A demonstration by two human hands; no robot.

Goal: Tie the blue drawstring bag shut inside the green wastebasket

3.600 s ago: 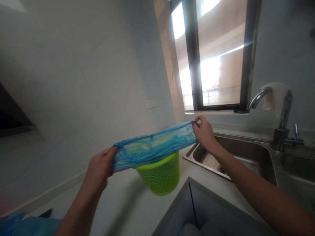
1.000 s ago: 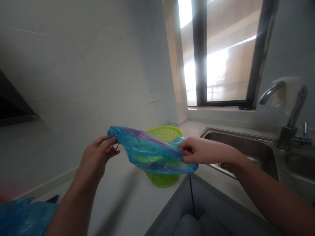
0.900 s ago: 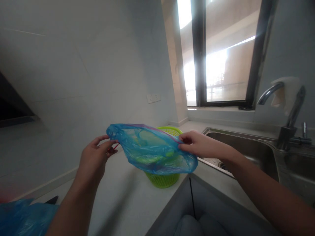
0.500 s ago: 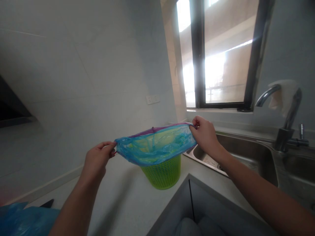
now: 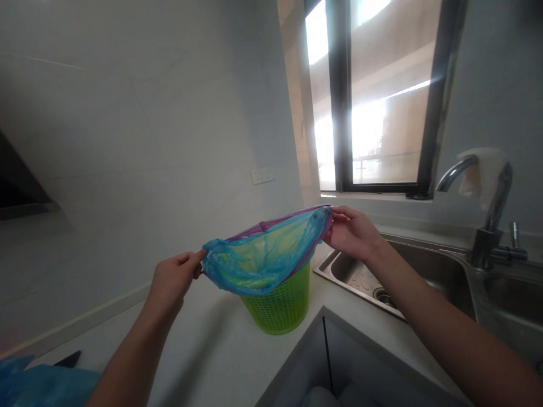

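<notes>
Head view: your left hand (image 5: 176,280) pinches one end of the blue bag (image 5: 266,251) between thumb and fingers, and your right hand (image 5: 353,233) pinches the other end, so the mouth is drawn out between them; the bag's long axis runs across you, its right end higher than its left, with the purple band (image 5: 262,227) along the far lip and down the right side; the green basket (image 5: 278,311) stands upright directly beneath the bag, right of the middle of that stretch and so nearer your right hand; it sits on the worktop (image 5: 237,367) just beside the inner corner, where the front edge turns; the bag's near fold hides the basket's rim, and you cannot tell how far the film reaches inside; pale green shows through the bag's mouth; the sink (image 5: 428,274), its drain in view, lies beyond your right wrist; crumpled blue plastic (image 5: 51,387) lies at the worktop's left end, near your left forearm.
</notes>
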